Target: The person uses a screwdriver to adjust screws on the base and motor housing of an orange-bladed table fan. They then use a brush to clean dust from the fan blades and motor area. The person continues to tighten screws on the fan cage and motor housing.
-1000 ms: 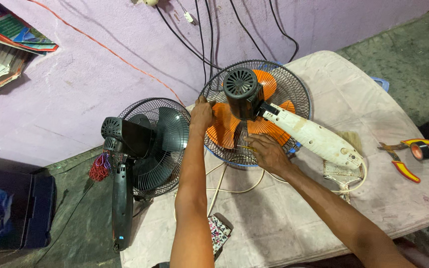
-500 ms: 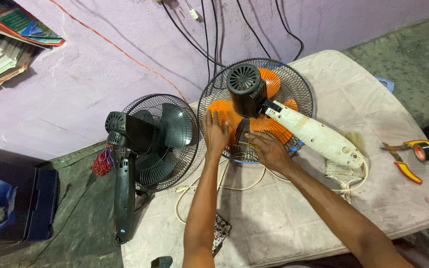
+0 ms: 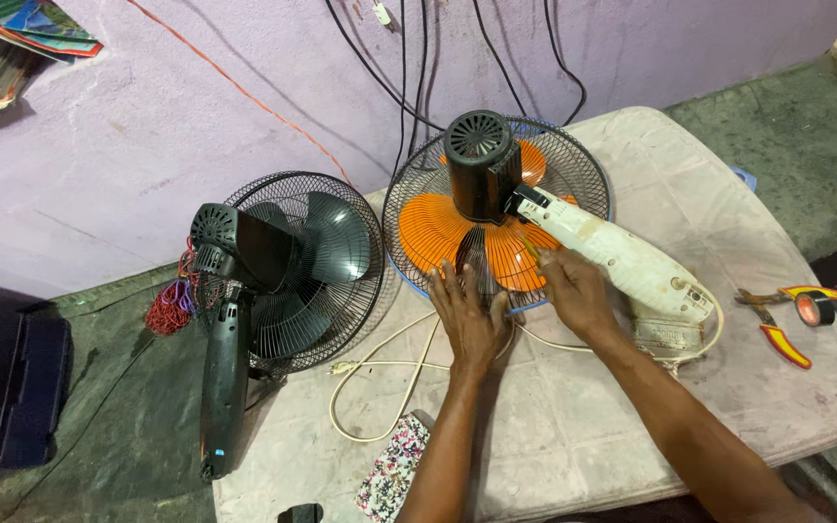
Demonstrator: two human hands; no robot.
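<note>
An orange-bladed fan [image 3: 457, 232] lies face down on the cloth-covered surface [image 3: 632, 426], its wire grille [image 3: 409, 208] flat against the cloth and its black motor housing [image 3: 481, 165] pointing up. The fan's white stand [image 3: 622, 260] stretches away to the right, ending by a cream base [image 3: 666, 334].

The left hand [image 3: 467, 315] rests flat on the near rim of the grille, fingers spread and holding nothing. The right hand [image 3: 573, 291] sits just beside it at the grille's edge, below the stand's neck; its fingers curl around a thin yellowish tool [image 3: 529, 248], whose tip is too small to make out.

A cream power cord [image 3: 370, 373] loops on the surface in front of the left hand. A floral pouch [image 3: 391, 470] lies near the front edge. To the left, a black fan [image 3: 293, 266] leans off the surface's edge. Red-and-yellow pliers [image 3: 782, 334] and a tape roll [image 3: 810, 308] lie well apart at the far right.
</note>
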